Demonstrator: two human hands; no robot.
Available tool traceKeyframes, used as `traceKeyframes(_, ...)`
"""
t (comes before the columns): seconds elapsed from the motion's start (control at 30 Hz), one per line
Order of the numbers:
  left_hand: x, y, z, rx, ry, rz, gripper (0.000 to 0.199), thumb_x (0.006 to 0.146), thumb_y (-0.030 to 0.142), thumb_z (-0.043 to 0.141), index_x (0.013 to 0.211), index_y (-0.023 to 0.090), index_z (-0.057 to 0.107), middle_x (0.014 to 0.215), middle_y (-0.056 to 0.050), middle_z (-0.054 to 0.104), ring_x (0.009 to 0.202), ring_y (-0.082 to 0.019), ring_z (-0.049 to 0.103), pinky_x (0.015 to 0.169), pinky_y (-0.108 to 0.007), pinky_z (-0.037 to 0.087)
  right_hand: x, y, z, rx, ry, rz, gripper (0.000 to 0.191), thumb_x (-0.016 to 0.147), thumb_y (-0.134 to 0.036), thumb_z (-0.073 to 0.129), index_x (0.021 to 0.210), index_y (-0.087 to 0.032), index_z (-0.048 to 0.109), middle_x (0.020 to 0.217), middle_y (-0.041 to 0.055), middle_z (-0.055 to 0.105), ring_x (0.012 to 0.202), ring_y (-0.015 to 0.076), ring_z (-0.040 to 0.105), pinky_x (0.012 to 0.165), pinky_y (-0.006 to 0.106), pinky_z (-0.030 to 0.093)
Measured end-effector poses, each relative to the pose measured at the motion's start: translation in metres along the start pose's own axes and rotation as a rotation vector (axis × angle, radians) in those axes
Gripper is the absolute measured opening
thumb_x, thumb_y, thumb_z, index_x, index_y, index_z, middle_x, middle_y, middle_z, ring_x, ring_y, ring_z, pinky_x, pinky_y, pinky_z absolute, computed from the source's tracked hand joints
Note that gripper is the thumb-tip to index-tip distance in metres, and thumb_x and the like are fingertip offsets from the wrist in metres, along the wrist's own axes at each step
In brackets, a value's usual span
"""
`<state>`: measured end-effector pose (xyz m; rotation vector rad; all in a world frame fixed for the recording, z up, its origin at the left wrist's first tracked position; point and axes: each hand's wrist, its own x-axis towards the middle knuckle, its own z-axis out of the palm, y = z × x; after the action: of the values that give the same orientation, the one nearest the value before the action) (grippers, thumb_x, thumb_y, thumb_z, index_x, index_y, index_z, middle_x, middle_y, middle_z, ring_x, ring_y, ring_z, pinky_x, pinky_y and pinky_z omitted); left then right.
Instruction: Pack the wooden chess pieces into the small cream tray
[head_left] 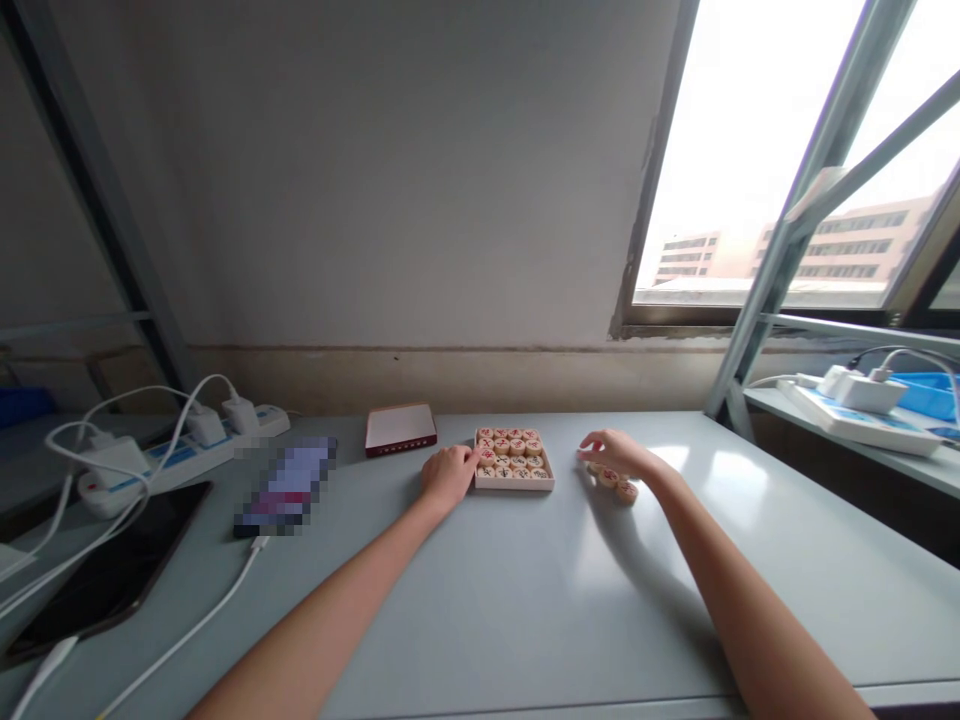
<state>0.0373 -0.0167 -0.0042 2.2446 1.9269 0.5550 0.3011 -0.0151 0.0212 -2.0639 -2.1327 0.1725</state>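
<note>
A shallow white box [514, 483] holds rows of round Chinese chess pieces [517, 462], with red and dark characters on top. My left hand [448, 474] is closed at the left side of this box, with its thumb at the rim by a red-marked piece. To the right of the box, my right hand [619, 454] arches over a few loose Chinese chess pieces [626, 491] on the table. Its fingers are bent and look apart, with the tips pointing left and down. The hand partly hides these pieces.
The dark red box lid [401, 430] lies left of the box. Further left are a phone [289, 485], a dark tablet [112, 570], white cables and a power strip [187, 455]. Another power strip [855, 410] sits on a side shelf at right. A wall stands behind the table [510, 600].
</note>
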Motion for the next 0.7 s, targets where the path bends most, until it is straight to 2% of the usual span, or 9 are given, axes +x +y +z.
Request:
traceKeyframes(0.07,0.0,-0.001,0.0,-0.003,0.002,0.005,0.051,0.085,0.047,0.021,0.079,0.02,0.064,0.081,-0.008,0.066,0.079,-0.021,0.059,0.058,-0.025,0.033,0.001,0.004,-0.001,0.083,-0.058,-0.049,0.029,0.069,-0.026,0.06,0.097,-0.019,0.062,0.089,0.0039,0.064,0.073,0.0142,0.058,0.061,0.02,0.043)
traceKeyframes(0.17,-0.001,-0.002,0.0,-0.001,0.001,0.016,0.051,0.081,0.054,0.025,0.073,0.02,0.063,0.075,-0.007,0.066,0.073,-0.02,0.059,0.055,-0.025,0.031,0.002,0.006,-0.002,0.212,-0.152,-0.106,0.039,0.06,-0.014,0.063,0.098,-0.02,0.061,0.088,0.0032,0.063,0.074,0.015,0.059,0.058,0.019,0.044)
traceKeyframes(0.23,-0.001,-0.002,0.001,0.008,0.013,0.012,0.05,0.08,0.056,0.029,0.07,0.02,0.062,0.072,-0.006,0.065,0.071,-0.02,0.059,0.054,-0.024,0.03,0.001,0.003,-0.001,0.253,-0.154,-0.136,0.033,0.061,-0.011,0.061,0.092,-0.019,0.063,0.083,0.0035,0.063,0.073,0.0154,0.059,0.059,0.02,0.044)
traceKeyframes(0.33,-0.002,-0.001,0.003,0.025,0.034,0.011,0.048,0.081,0.054,0.03,0.068,0.02,0.061,0.071,-0.005,0.065,0.071,-0.019,0.059,0.054,-0.024,0.03,-0.002,-0.014,0.001,0.255,-0.006,-0.222,0.018,0.068,-0.021,0.059,0.086,-0.02,0.064,0.083,0.0036,0.063,0.074,0.0162,0.058,0.063,0.024,0.044)
traceKeyframes(0.4,-0.002,-0.001,0.003,0.039,0.038,0.019,0.047,0.082,0.052,0.029,0.068,0.02,0.061,0.07,-0.005,0.065,0.07,-0.018,0.059,0.053,-0.024,0.029,-0.005,-0.034,0.005,0.249,0.138,-0.316,0.018,0.073,-0.029,0.056,0.089,-0.022,0.062,0.087,0.0031,0.061,0.077,0.0168,0.057,0.068,0.026,0.044)
traceKeyframes(0.47,-0.002,0.0,0.003,0.048,0.045,0.027,0.047,0.082,0.051,0.029,0.066,0.02,0.06,0.069,-0.005,0.065,0.069,-0.019,0.059,0.052,-0.024,0.028,-0.009,-0.056,0.013,0.257,0.25,-0.407,0.02,0.076,-0.03,0.053,0.094,-0.023,0.059,0.092,0.003,0.059,0.08,0.0167,0.056,0.071,0.028,0.043)
traceKeyframes(0.57,-0.002,-0.001,0.002,0.053,0.05,0.035,0.048,0.082,0.052,0.028,0.066,0.02,0.06,0.068,-0.005,0.065,0.069,-0.019,0.059,0.051,-0.024,0.027,-0.011,-0.08,0.029,0.28,0.312,-0.506,0.023,0.078,-0.022,0.05,0.1,-0.022,0.056,0.097,0.0039,0.056,0.083,0.0155,0.055,0.073,0.027,0.043)
traceKeyframes(0.7,-0.003,-0.002,0.002,0.055,0.038,0.038,0.049,0.08,0.056,0.028,0.068,0.02,0.06,0.069,-0.005,0.065,0.069,-0.019,0.059,0.051,-0.024,0.028,-0.005,-0.088,0.048,0.34,0.378,-0.554,0.029,0.075,-0.016,0.053,0.104,-0.02,0.052,0.1,0.0049,0.052,0.089,0.0153,0.053,0.077,0.027,0.042)
